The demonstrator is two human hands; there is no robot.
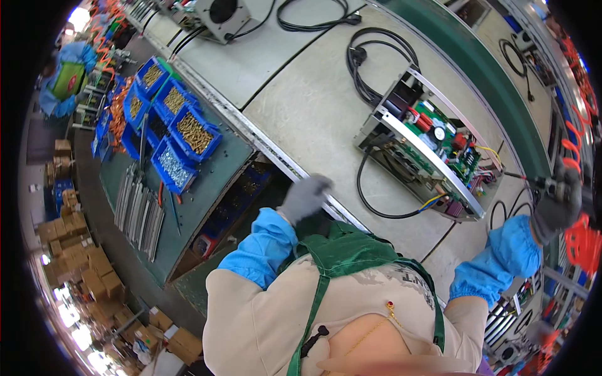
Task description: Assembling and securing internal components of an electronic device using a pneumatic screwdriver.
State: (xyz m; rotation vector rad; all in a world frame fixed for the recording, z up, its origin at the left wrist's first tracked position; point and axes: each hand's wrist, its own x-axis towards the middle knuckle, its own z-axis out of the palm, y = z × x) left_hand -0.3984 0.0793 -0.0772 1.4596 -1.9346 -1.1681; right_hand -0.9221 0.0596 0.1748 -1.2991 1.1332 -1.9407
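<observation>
My left hand (305,197), in a grey glove and blue sleeve cover, is at the near edge of the bench. Its fingers look bunched together, and whatever they may hold is hidden. On the right, my right hand (557,207) in a dark grey glove is closed around a power screwdriver (549,183). The screwdriver's thin shaft points left to the end of an open metal-framed electronic unit (433,144). Inside that frame are a green circuit board (464,158), red parts and colored wires. A black cable (382,213) loops from its near side.
Blue bins (194,131) of screws stand on a green side table (125,188) at left, beside stacked metal strips (139,210). A coiled power cord (359,56) lies behind the unit. Another metal unit (222,12) stands far back. A person (66,78) works at far left.
</observation>
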